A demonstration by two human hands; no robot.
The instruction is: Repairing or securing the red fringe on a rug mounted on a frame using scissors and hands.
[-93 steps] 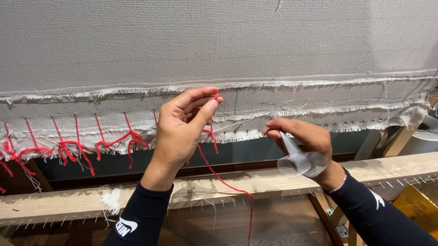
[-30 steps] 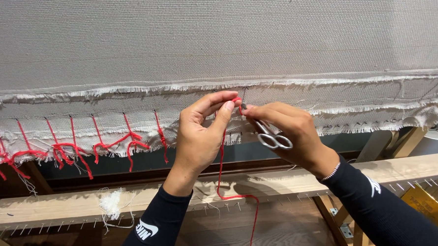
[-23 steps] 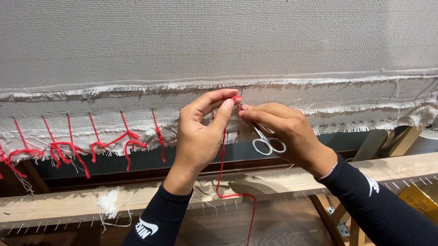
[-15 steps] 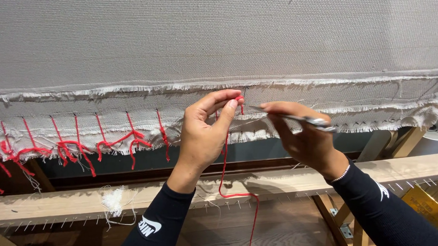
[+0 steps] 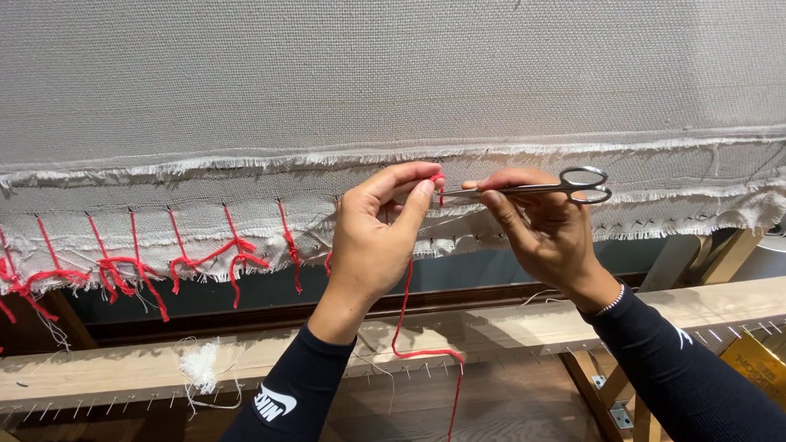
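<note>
A large grey woven cloth hangs stretched in front of me, its frayed lower edge stitched with red yarn. My left hand pinches a strand of red yarn against that edge; the strand trails down over the frame. My right hand holds small silver scissors level, tips pointing left and touching the yarn beside my left fingertips. Both sleeves are black.
A wooden frame rail studded with small nails runs below the cloth. Red yarn stitches hang along the left edge. A tuft of white fibre lies on the rail. A wooden leg and a yellow object sit lower right.
My right hand has turned the scissors from hanging in the palm to level, tips now at the yarn. My left hand stays pinching the strand at the cloth edge.
</note>
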